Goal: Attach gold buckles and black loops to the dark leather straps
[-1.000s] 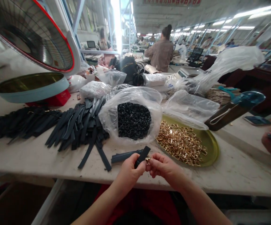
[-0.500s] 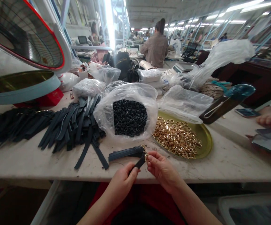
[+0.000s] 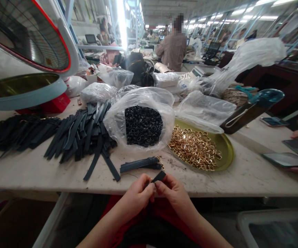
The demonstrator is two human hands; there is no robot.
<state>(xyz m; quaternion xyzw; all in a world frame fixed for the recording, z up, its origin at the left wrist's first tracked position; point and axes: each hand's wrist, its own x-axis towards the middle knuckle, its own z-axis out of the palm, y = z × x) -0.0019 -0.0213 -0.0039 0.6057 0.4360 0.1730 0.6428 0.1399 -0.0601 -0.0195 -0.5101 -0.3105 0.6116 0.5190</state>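
Between my two hands, at the table's front edge, is a short dark strap (image 3: 159, 176) with a small metal piece by my fingertips. My left hand (image 3: 140, 193) pinches its left end, around the metal piece. My right hand (image 3: 173, 190) grips the strap from the right, thumb and fingers closed. Just beyond lies a small stack of dark straps with gold buckles (image 3: 140, 164). Behind it an open plastic bag (image 3: 113, 119) holds many black loops (image 3: 144, 125). Gold metal buckles (image 3: 195, 146) are heaped on a round olive tray (image 3: 227, 151) to the right.
Piles of dark straps (image 3: 80, 132) cover the left side, below a red-rimmed fan (image 3: 27, 34) and a pale blue round pan (image 3: 27, 94). A brown holder (image 3: 238, 119) leans beyond the tray. At the right, another person's hands hold a phone-like device (image 3: 288, 159).
My hands have drawn together and slightly toward me. The strap now points up to the right, with its metal piece near my left fingers. The other person's flat devices have shifted.
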